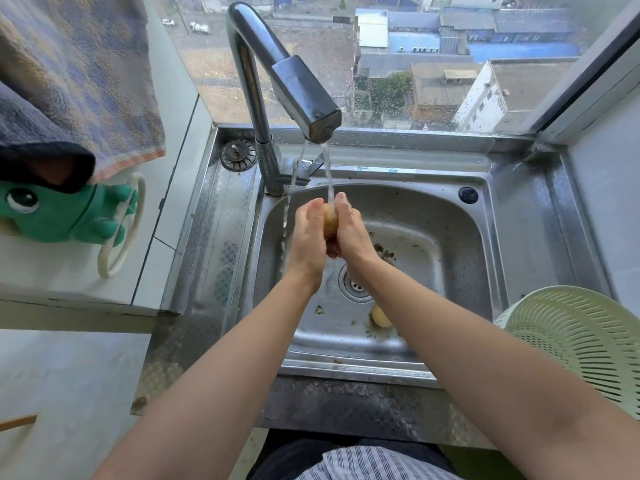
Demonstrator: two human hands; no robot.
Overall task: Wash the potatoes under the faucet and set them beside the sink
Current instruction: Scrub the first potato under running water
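Rinsing potato (330, 220) under faucet (294, 88) | colander (581, 341) right | towel (79, 71) hanging left

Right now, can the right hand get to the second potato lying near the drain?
Probably yes, once freed. The right hand and left hand both hold a potato under the faucet; the second potato lies uncovered on the sink floor beside the drain, below the right forearm.
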